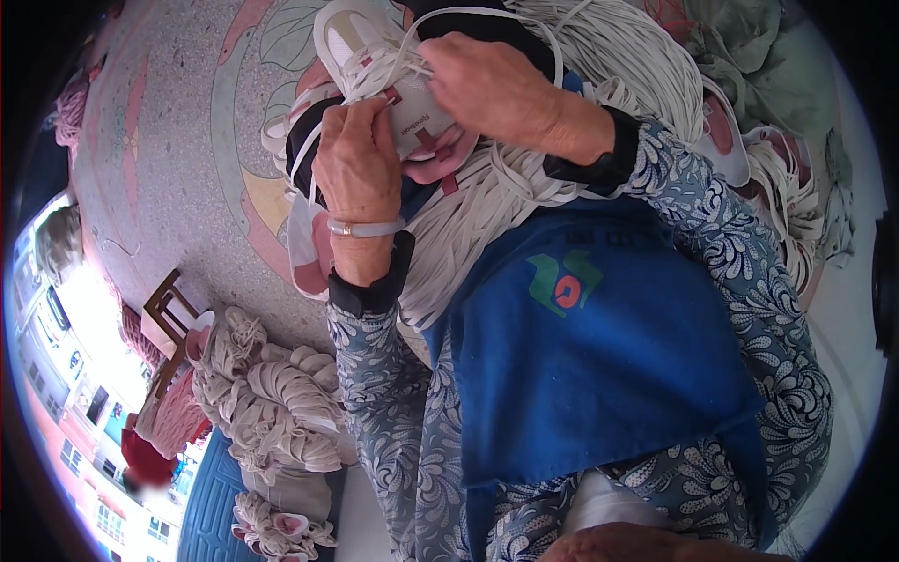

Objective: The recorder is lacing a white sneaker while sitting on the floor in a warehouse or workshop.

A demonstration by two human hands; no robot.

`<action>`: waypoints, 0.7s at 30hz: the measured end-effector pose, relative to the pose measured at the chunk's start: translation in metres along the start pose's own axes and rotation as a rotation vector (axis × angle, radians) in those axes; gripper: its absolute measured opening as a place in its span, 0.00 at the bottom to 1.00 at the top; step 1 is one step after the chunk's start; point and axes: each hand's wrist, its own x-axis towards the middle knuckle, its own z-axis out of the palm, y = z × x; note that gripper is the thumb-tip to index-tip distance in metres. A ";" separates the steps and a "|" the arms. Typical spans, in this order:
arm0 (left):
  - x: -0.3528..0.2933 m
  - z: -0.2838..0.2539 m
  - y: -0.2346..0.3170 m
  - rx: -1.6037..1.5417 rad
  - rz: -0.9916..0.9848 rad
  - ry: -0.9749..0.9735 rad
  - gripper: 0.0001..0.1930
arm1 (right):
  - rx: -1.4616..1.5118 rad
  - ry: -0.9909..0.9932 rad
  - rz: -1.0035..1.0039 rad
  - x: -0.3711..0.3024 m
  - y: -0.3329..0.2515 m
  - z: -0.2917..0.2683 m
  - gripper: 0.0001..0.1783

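A white sneaker (405, 119) with pink lining and dark red tabs lies tilted in front of me, its toe pointing away. White lace crosses its upper near the eyelets. My left hand (359, 167) is closed at the shoe's left side, thumb and finger pinched on a shoelace (302, 167). Over the shoe's right side, my right hand (496, 94) is curled with its fingertips at the lacing, pinching lace too; its grip is partly hidden. A loop of lace arches above this hand. Below the shoe, a thick bundle of loose white laces (487, 201) spreads over my lap.
Another pink-lined shoe (312, 245) sits beside my left wrist. More shoes (721, 131) and a large hank of laces (623, 42) lie to the right. Piled beige lace bundles (281, 393), a wooden frame (169, 314) and a blue ribbed surface (220, 501) are at lower left.
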 end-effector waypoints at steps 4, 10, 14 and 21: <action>0.005 0.000 0.000 0.079 0.005 -0.048 0.03 | 0.177 0.065 -0.085 -0.002 0.014 -0.001 0.10; 0.017 -0.007 0.008 0.236 -0.021 -0.174 0.05 | 0.219 -0.001 -0.036 0.002 0.018 0.002 0.12; 0.018 -0.012 0.005 0.222 -0.033 -0.232 0.06 | 0.356 0.139 -0.153 0.003 0.022 0.006 0.11; 0.024 -0.008 -0.002 0.192 -0.027 -0.255 0.05 | 0.072 -0.046 -0.187 0.005 0.013 0.004 0.16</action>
